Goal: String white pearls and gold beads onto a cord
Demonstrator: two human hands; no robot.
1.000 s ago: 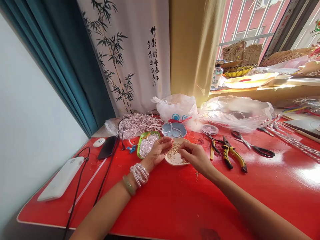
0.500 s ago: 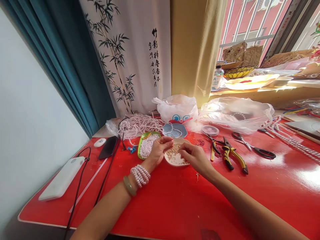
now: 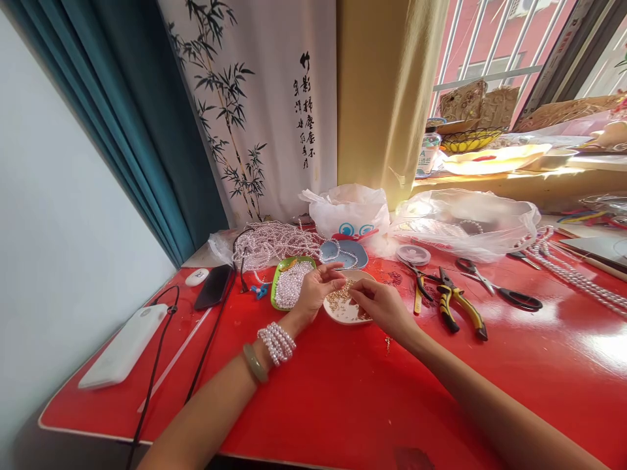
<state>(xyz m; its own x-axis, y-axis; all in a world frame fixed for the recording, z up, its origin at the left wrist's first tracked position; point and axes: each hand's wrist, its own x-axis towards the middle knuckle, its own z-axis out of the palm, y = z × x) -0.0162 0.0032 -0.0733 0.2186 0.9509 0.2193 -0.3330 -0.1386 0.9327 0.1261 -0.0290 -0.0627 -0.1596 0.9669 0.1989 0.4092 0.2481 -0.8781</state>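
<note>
My left hand (image 3: 316, 292) is over the left rim of a white dish (image 3: 343, 318) of gold-coloured beads (image 3: 339, 299). Its index finger is raised off the thumb, while the thumb seems pressed to fingers behind it; anything held there is too small to make out. Pearl strands (image 3: 277, 344) and a green bangle (image 3: 255, 363) circle that wrist. Over the dish's right side, my right hand (image 3: 379, 303) pinches thumb and index finger together, on something too small to name. A green tray (image 3: 274, 297) of white pearl beads (image 3: 290, 286) stands just left of the dish.
Heaped pearl strings (image 3: 277, 243) and a blue tray (image 3: 360, 256) lie behind. To the right are yellow-black pliers (image 3: 458, 303), smaller pliers (image 3: 421, 284), scissors (image 3: 499, 287) and a spool (image 3: 413, 254). A phone (image 3: 214, 287) and white power bank (image 3: 125, 346) lie left.
My left index finger has lifted away from the thumb. My right hand keeps its pinch over the dish, nearly in the same place. The view has shifted slightly.
</note>
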